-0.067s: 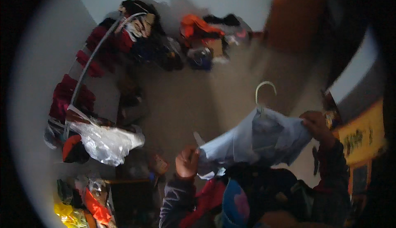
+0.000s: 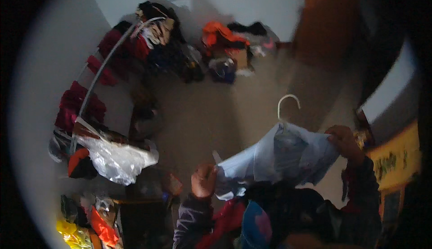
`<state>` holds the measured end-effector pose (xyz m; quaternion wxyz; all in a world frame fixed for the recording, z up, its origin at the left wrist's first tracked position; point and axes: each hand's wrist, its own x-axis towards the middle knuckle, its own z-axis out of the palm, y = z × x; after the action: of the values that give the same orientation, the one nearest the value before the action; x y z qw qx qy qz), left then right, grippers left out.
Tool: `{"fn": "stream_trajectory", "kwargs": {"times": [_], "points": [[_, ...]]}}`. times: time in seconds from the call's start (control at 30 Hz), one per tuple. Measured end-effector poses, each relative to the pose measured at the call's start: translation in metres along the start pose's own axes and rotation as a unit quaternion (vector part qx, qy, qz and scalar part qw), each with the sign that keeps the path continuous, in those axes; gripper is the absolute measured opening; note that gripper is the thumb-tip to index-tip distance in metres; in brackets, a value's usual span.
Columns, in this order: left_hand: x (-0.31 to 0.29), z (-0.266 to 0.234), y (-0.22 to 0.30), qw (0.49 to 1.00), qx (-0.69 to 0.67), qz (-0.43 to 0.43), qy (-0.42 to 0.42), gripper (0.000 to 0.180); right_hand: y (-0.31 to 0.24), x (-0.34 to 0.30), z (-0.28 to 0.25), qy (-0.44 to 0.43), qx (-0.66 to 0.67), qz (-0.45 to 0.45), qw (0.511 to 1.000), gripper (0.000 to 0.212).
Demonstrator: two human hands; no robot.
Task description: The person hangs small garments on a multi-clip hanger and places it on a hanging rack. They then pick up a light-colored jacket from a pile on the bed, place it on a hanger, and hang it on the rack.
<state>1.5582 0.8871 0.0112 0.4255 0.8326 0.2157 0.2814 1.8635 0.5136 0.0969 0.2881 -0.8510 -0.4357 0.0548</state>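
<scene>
A light blue shirt (image 2: 243,162) hangs spread out in front of me on a pale hanger (image 2: 288,97), whose curved hook sticks up above the collar. My left hand (image 2: 204,180) is closed on the shirt's left shoulder. At the opposite shoulder, my right hand (image 2: 345,142) pinches the cloth between thumb and fingers. The rest of the hanger is hidden inside the shirt. Dark shapes and a blue and pink cloth (image 2: 255,226) cover the shirt's lower part.
To the left, a curved metal rail (image 2: 105,64) carries dark red clothes (image 2: 81,105) and a clear plastic cover (image 2: 119,161). An orange garment (image 2: 220,33) tops a pile by the far wall. Colourful bags (image 2: 105,226) lie lower left; a yellow panel (image 2: 396,154) stands at right.
The view has tilted slightly, so the room's far things sit a little lower. Both hands keep their hold on the shirt, and the hook has shifted slightly.
</scene>
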Motion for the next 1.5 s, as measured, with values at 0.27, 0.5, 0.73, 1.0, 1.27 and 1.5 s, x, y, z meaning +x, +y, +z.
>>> {"fn": "stream_trajectory", "kwargs": {"times": [0.27,0.5,0.73,1.0,1.27,1.5], "points": [[0.155,-0.013,-0.075,0.984,-0.008,-0.131,0.120,0.016,0.015,0.295,0.038,-0.066,0.058,-0.028,0.996,0.026],[0.326,-0.044,-0.173,0.970,0.034,-0.133,0.202,0.019,-0.006,0.529,0.094,-0.095,0.045,-0.160,0.981,0.027],[0.488,-0.091,-0.244,0.965,-0.025,-0.157,0.210,0.015,-0.026,0.723,0.132,-0.109,0.146,-0.142,0.973,0.026],[0.636,-0.120,-0.335,0.937,0.030,-0.181,0.299,0.026,-0.050,0.952,0.213,-0.136,0.220,-0.217,0.941,0.026],[0.699,-0.167,-0.407,0.906,0.098,-0.226,0.343,0.034,-0.108,1.132,0.308,-0.195,0.213,-0.247,0.925,0.023],[0.773,-0.269,-0.525,0.889,0.216,-0.244,0.322,0.039,-0.172,1.234,0.379,-0.165,0.248,-0.295,0.908,0.031]]}}
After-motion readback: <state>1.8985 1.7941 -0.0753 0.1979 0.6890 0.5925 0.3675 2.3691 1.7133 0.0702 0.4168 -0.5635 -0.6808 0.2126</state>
